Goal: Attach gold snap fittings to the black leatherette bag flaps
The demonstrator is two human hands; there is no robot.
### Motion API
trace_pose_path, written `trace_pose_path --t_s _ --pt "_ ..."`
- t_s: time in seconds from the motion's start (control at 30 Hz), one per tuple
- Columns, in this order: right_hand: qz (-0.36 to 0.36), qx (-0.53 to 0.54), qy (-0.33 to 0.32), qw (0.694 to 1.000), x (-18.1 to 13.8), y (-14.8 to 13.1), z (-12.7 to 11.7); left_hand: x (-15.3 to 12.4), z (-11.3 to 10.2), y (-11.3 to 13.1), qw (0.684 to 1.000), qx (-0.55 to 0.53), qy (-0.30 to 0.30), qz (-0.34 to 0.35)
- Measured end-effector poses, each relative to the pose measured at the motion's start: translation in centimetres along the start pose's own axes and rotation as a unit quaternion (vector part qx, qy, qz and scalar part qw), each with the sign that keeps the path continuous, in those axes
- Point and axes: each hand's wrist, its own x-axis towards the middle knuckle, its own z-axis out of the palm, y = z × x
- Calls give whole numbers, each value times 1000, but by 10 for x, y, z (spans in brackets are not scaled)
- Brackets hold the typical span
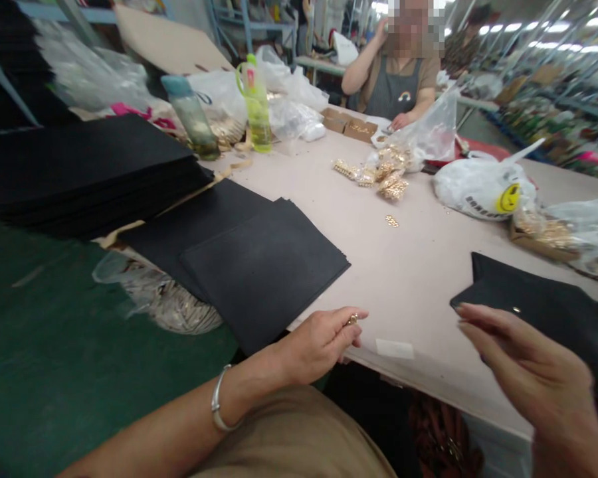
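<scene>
My left hand (323, 337) is closed at the table's front edge, with a small gold-coloured metal fitting (353, 319) between thumb and fingers. To the right, my right hand (533, 368) hovers over the near part of a black leather-like piece (543, 292). Its thumb and fingertips come together in a pinch by that piece's left corner; anything between them is too small to make out. One small gold fitting (517, 309) shows on the black piece. Beside my left hand, flat black sheets (264, 259) lie stacked and partly overhang the edge.
A tall black stack (90, 159) stands at left, near a blue-lidded bottle (194, 119) and a green bottle (256, 109). Loose gold rings (392, 221), bagged gold fittings (391, 169) and a white plastic bag (483, 186) lie on the table (363, 272). A co-worker (398, 83) sits opposite.
</scene>
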Motion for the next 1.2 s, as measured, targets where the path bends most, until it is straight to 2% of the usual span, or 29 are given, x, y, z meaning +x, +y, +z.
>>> trace_pose_path --t_s 0.03,0.1,0.2,0.33,0.43,0.47,0.53,0.57,0.63,0.73,0.8,0.87,0.97,1.03,1.13,1.2 --pt "-64 40 -56 996 10 -18 16 -1 -2 2 1000 -13 -22 -6" --pt "-178 120 -150 965 30 -53 46 -5 -7 4 998 -22 -49 -17" --pt "-276 196 -251 907 49 -88 77 -14 -17 6 997 -41 -61 -27" --pt "-293 232 -317 872 55 -105 99 -33 -35 0 991 -108 -79 -30" --pt "-279 256 -359 853 60 -113 113 -53 -46 -7 985 -155 -61 -43" --pt "-267 260 -362 855 63 -116 120 -61 -48 -10 980 -189 -43 -52" --pt "-231 248 -330 881 73 -121 137 -77 -49 -19 958 -279 14 -71" --pt "-213 234 -297 901 79 -123 147 -85 -49 -25 942 -321 62 -80" --pt "-197 202 -225 933 94 -126 172 -101 -46 -37 903 -369 195 -100" --pt "-217 155 -179 947 112 -130 209 -120 -40 -54 836 -348 400 -144" --pt "-240 123 -197 943 117 -131 227 -127 -36 -61 808 -313 471 -167" --pt "-275 94 -227 929 117 -130 237 -130 -34 -64 804 -280 496 -169" --pt "-316 71 -256 911 111 -123 236 -129 -34 -62 824 -253 483 -154" --pt "-312 65 -263 910 108 -116 230 -127 -35 -62 826 -251 483 -148" --pt "-296 68 -265 915 104 -108 225 -124 -36 -63 810 -258 504 -153" --pt "-290 77 -259 918 103 -105 224 -122 -37 -63 816 -248 499 -155"
